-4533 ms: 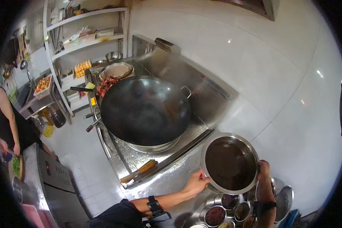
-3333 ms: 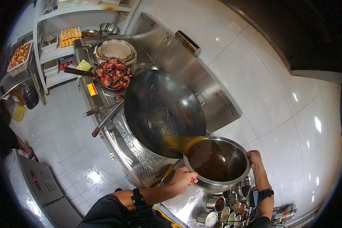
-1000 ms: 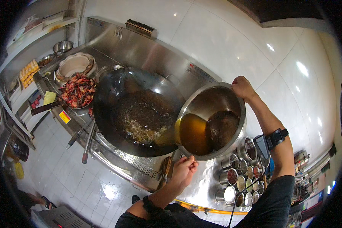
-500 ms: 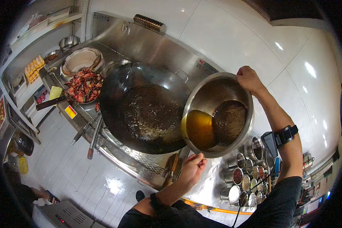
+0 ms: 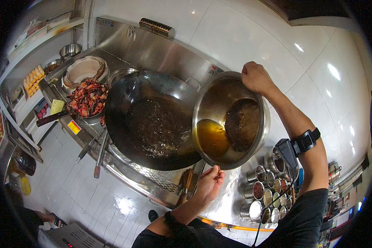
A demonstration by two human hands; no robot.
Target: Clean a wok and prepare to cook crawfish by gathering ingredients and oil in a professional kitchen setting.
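A wide metal basin (image 5: 258, 144) hangs tilted toward the wok, its left rim over the wok's right edge. Amber oil pools in its lower left, beside a dark brown patch on its bottom. My right hand (image 5: 255, 77) grips the far rim at the top right. At the near rim, my left hand (image 5: 211, 182) pinches the edge between thumb and fingers. The large dark wok (image 5: 128, 124) sits on the steel range, with dark bubbly liquid in its bottom. No stream between basin and wok can be made out.
Left of the wok stands a long-handled pan heaped with red crayfish (image 5: 88, 98), near a pale round pot (image 5: 84, 71). A ladle handle (image 5: 100, 159) juts over the range's front edge. Several seasoning cups (image 5: 258, 191) stand at the right. Shelves (image 5: 37, 39) line the far left.
The basin has shifted slightly left and tipped further toward the wok. My right hand has moved up and left with its rim; my left hand stays at the near rim.
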